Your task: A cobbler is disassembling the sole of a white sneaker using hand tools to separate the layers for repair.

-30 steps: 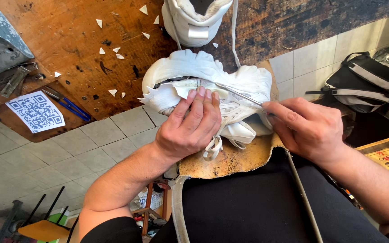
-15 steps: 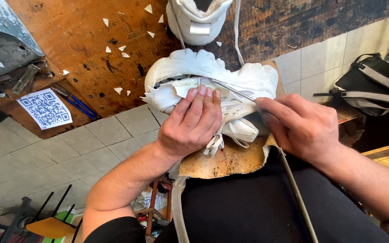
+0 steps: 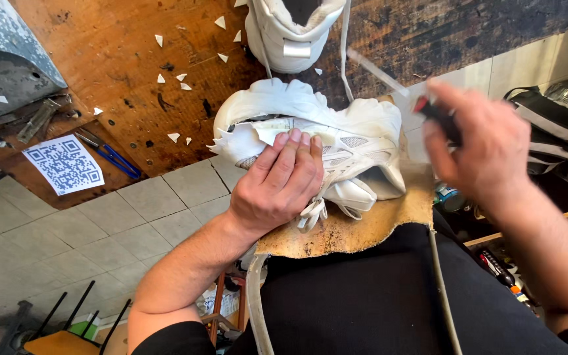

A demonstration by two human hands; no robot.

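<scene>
On a worn tan leather pad (image 3: 356, 227) across the person's lap, the left hand (image 3: 277, 187) presses flat, fingers together, on a chunky white sneaker (image 3: 310, 131) lying on its side. At right, the raised right hand (image 3: 478, 148), blurred, is closed around a thin tool with a red-and-black handle (image 3: 432, 112). Farther left, a white square card printed with a blue pixel code (image 3: 64, 164) lies on the brown wooden board (image 3: 110, 72) among white paper scraps (image 3: 172, 79), and a second white sneaker (image 3: 294, 33) stands at the far edge.
</scene>
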